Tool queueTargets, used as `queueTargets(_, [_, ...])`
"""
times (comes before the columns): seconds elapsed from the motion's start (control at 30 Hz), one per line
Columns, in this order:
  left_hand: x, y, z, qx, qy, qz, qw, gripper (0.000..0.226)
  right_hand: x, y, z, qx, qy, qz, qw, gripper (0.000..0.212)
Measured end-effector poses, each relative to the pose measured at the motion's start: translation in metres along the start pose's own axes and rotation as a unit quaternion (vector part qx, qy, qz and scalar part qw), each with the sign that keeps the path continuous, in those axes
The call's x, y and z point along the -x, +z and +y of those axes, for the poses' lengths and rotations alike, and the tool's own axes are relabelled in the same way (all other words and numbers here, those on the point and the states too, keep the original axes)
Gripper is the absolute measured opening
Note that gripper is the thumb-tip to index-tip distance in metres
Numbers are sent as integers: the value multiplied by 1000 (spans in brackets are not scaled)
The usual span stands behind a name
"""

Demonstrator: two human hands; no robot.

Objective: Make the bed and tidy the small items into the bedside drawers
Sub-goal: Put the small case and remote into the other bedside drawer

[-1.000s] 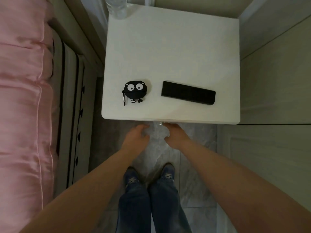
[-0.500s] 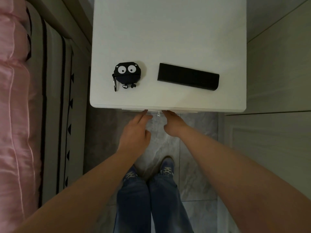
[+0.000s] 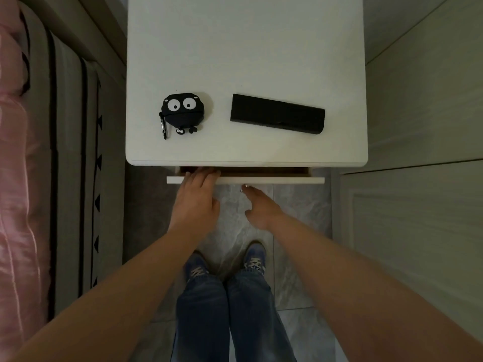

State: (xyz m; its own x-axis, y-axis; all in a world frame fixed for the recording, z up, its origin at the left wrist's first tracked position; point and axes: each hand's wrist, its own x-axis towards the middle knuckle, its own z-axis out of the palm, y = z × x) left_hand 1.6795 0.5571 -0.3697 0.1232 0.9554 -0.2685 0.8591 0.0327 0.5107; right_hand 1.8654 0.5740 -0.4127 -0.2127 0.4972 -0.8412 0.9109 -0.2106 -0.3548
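Since half a second earlier: drawer (image 3: 245, 179) drawn out from under the table top, a narrow dark gap now showing behind its white front; it was flush before.

Item 1, drawer: centre of frame, just below the front edge of the table (image 3: 245, 61), open only a sliver.

Item 2, left hand (image 3: 194, 202): fingers laid over the drawer front's top edge at its left part, tips curled down into the gap, gripping the front.

Item 3, right hand (image 3: 261, 207): just below the drawer front at mid-width, fingertips at a small shiny knob (image 3: 244, 186); whether they pinch it or only touch it cannot be told.

Item 4, earbud case (image 3: 183, 114): black, cartoon eyes, clip at its left; centre-left of the table top, untouched.

Item 5, black case (image 3: 277, 113): long, flat, lying centre-right, well apart from the earbud case.

Item 6, bed (image 3: 39, 178): left edge of frame, pink cover over striped side.

Risk, judged: pull is off-centre on the left, so the drawer may skew and bind; left fingertips inside the gap could be nipped if it slides back; a sharp tug might jolt both cases toward the edge.
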Motion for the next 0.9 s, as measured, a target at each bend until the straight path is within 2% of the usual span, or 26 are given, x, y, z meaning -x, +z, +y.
queueTargets(0.13, [14,5,-7,-72,-14,-104,992,61,28,21,2,30,6,7,999,73])
queueTargets(0.2, [20,6,-11,-121,11,-141,982,63,42,24,-1,30,-27,98,994,58])
queueTargets(0.3, [21,3,-14,-138,26,-150,979,59,59,21,-8,13,-101,270,957,27])
queueTargets(0.33, [22,2,-14,-132,22,-143,981,57,61,19,-8,25,-119,310,943,22])
queueTargets(0.4, [22,1,-12,-119,8,-132,984,53,59,14,-7,67,-114,352,927,26])
queueTargets(0.47, [25,2,-10,-110,-9,-129,986,52,57,11,-1,106,-63,336,934,40])
queueTargets(0.57, [30,5,-6,-109,-24,-135,985,54,62,11,8,116,-4,291,950,46])
queueTargets(0.9, [68,2,3,-93,-51,-195,975,58,98,26,15,113,15,198,974,51])
